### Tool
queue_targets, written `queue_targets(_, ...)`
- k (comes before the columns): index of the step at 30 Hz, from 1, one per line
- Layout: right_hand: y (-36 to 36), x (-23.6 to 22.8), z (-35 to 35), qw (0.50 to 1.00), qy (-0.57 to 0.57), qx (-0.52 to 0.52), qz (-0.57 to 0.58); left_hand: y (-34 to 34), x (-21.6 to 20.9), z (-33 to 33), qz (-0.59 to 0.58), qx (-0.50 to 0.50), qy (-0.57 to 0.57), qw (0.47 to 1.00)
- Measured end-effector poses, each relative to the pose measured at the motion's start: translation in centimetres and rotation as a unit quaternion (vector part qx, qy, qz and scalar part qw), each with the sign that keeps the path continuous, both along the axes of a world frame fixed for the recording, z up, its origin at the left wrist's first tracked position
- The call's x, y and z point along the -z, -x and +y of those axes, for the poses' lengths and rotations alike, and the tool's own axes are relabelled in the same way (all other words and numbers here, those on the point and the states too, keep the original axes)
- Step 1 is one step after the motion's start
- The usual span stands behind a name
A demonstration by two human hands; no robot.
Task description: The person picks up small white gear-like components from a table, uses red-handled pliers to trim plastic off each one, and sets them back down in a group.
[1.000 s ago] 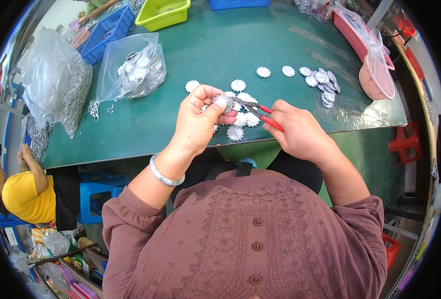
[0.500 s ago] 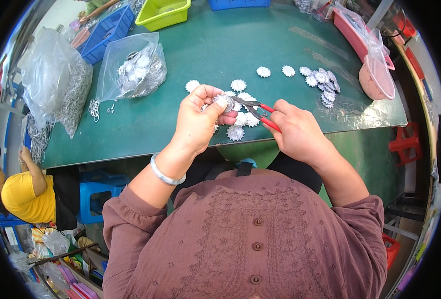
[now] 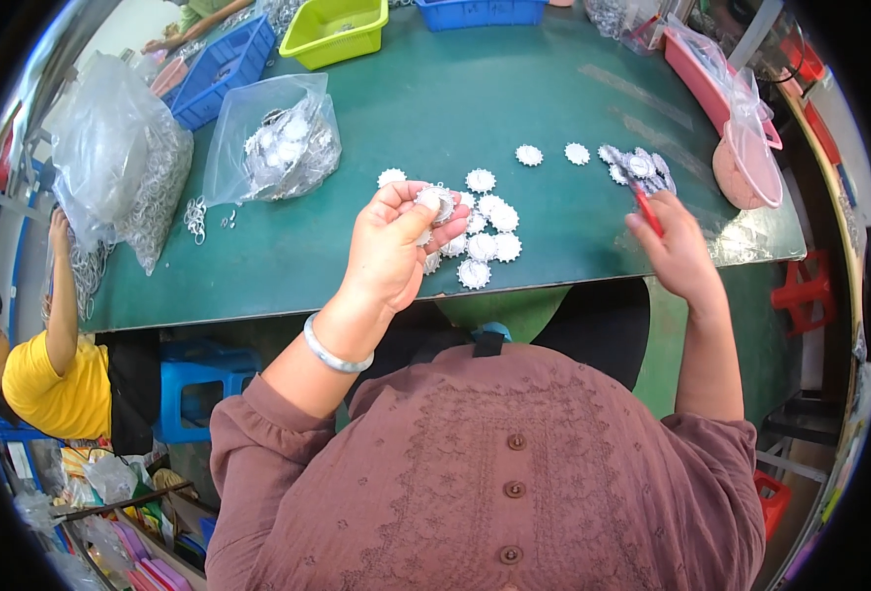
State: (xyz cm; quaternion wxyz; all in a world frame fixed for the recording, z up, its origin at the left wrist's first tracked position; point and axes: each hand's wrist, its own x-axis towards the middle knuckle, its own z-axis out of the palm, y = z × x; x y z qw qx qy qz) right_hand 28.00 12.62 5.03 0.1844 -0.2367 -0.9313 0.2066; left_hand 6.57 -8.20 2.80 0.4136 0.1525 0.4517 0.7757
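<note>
Pinched between the thumb and fingers of my left hand (image 3: 386,241) is a silver disc with a toothed edge (image 3: 437,204). Near it, just beyond the table's front edge, lies a loose group of similar toothed discs (image 3: 477,246). My right hand (image 3: 679,251) is closed round red-handled pliers (image 3: 649,213). Their jaws are over the pile of discs (image 3: 660,175) on the right, where a disc (image 3: 640,166) shows at the tips; I cannot tell whether the jaws grip it. Two single discs (image 3: 577,154) lie left of that pile.
On the green table (image 3: 435,108) stand a clear bag of discs (image 3: 288,148), a large bag of metal rings (image 3: 125,158), a lime basket (image 3: 335,32), blue baskets (image 3: 224,74) and pink containers (image 3: 747,165). Loose rings (image 3: 195,219) lie nearby. A person in yellow (image 3: 56,384) reaches in at left.
My right hand has carried the pliers from the disc in my left hand rightward to the pile. My left hand still holds a disc. The person in yellow has raised an arm.
</note>
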Motion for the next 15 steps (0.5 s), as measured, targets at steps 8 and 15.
queue_targets(8,-4.6,1.0,4.2,0.987,-0.036,0.153,-0.012,1.1,0.3,-0.5,-0.036,-0.019,-0.003,0.999)
queue_targets(15,-1.6,1.6,1.6,0.997,-0.012,0.061,0.041,4.4,0.7,-2.5,-0.056,-0.054,0.06,0.995)
